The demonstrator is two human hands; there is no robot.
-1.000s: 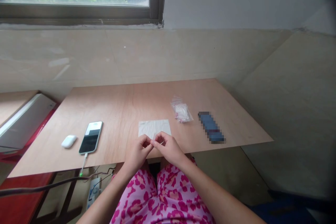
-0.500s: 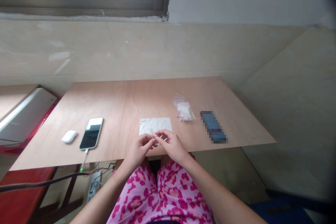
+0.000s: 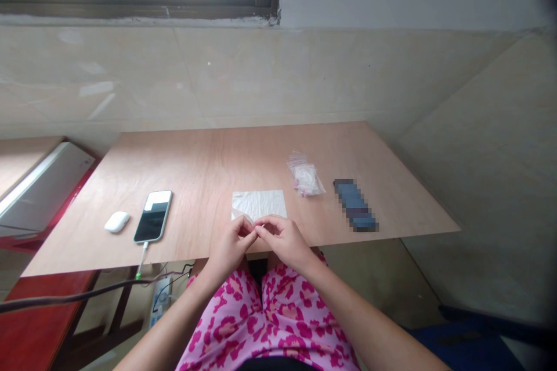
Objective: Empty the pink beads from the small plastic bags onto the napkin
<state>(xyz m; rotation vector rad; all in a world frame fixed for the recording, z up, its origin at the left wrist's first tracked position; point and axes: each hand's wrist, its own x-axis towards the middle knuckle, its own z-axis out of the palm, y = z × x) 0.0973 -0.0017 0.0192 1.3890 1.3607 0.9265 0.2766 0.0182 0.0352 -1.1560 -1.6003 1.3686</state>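
My left hand [image 3: 234, 244] and my right hand [image 3: 286, 241] meet at the table's near edge, fingertips touching. Thumb and fingers of each are pinched together around something small and pale that I cannot make out; the fingers cover most of it. Just beyond them a thin white sheet [image 3: 261, 203] lies flat on the table, its near edge partly hidden by my hands. To the right and farther back is a small pile of clear plastic bags [image 3: 306, 177] with a bit of pink showing inside.
The wooden table [image 3: 209, 162] also bears a phone [image 3: 153, 217] with a white cable plugged in, a white earbud case [image 3: 117, 222] to its left, and a blurred-out dark rectangular object [image 3: 355, 204] at the right. A dark cable [image 3: 87, 295] runs below the left front edge.
The view has tipped down slightly. My hands have drawn closer together at the fingertips, and the pale bits that showed between them are now mostly covered. Objects on the table have not moved.
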